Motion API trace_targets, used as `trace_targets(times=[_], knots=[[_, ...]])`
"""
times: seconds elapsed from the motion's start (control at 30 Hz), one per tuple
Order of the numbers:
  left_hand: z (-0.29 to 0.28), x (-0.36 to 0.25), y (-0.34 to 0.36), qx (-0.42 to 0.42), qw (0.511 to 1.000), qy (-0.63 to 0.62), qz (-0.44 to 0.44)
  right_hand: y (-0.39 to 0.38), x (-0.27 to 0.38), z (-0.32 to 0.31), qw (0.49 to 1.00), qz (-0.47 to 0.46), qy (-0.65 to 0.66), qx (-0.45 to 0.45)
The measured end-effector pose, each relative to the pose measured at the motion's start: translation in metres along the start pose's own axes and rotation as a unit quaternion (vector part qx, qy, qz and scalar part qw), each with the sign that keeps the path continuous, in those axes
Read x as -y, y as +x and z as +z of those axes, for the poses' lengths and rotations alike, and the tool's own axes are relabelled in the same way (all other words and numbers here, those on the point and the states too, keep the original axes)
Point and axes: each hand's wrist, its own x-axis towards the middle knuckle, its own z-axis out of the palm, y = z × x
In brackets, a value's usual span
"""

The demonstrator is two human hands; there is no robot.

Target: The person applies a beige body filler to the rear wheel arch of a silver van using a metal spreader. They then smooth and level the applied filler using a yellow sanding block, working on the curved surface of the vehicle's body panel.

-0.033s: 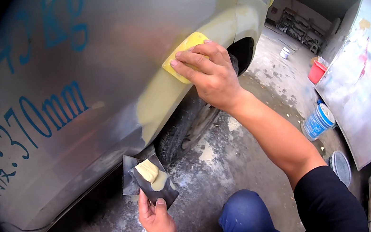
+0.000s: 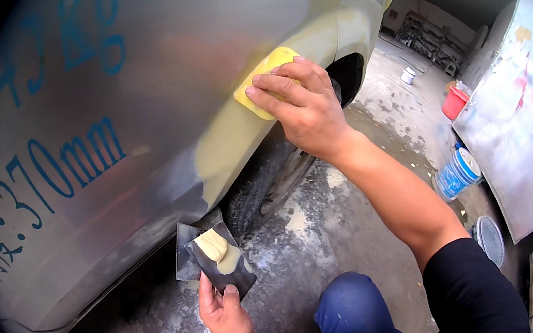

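Note:
My right hand [image 2: 303, 109] presses a yellow putty spreader [image 2: 261, 84] flat against the car panel above the wheel arch, fingers spread over its back. Under it, pale yellow filler [image 2: 220, 156] covers the arch edge of the grey car body [image 2: 154, 107]. Lower down, my left hand [image 2: 226, 317] grips a dark flat putty board [image 2: 231, 276] between thumb and fingers. A thick cream-coloured lump of putty [image 2: 213, 245] sits on that board. Behind it shows a second, greyish flat plate [image 2: 185, 247]; whether my fingers hold it too I cannot tell.
The tyre [image 2: 263, 191] stands under the arch, close to both hands. To the right are a blue-and-white bucket [image 2: 457, 174], a grey bucket [image 2: 490, 242], a red bucket [image 2: 455, 102] and a leaning paint-stained panel [image 2: 522, 121]. My knee [image 2: 356, 311] is below.

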Motion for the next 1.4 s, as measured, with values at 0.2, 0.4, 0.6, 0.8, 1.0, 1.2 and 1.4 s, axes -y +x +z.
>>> trace_targets(times=[0.2, 0.4, 0.6, 0.8, 1.0, 1.2, 1.4], knots=[[0.003, 0.000, -0.002, 0.007, 1.000, -0.014, -0.005, 0.016, -0.005, 0.000, 0.998, -0.022, 0.001, -0.056], [-0.001, 0.002, 0.000, -0.006, 1.000, -0.008, -0.004, 0.000, 0.000, 0.000, 1.000, -0.009, 0.000, -0.008], [0.001, 0.002, -0.001, 0.010, 1.000, -0.016, -0.006, 0.012, 0.010, 0.002, 0.998, -0.023, 0.003, -0.055], [-0.001, 0.003, 0.002, -0.005, 1.000, -0.007, -0.001, 0.001, 0.012, -0.002, 1.000, -0.001, -0.012, -0.004], [0.001, 0.003, 0.003, 0.010, 1.000, -0.015, -0.007, 0.019, 0.012, -0.007, 0.999, -0.015, -0.006, -0.033], [-0.002, 0.009, 0.006, 0.002, 1.000, -0.014, -0.003, 0.009, 0.019, -0.010, 0.999, 0.006, 0.008, 0.041], [-0.004, 0.010, 0.006, 0.002, 1.000, -0.008, -0.012, -0.004, 0.022, -0.018, 0.995, 0.015, 0.006, 0.098]])
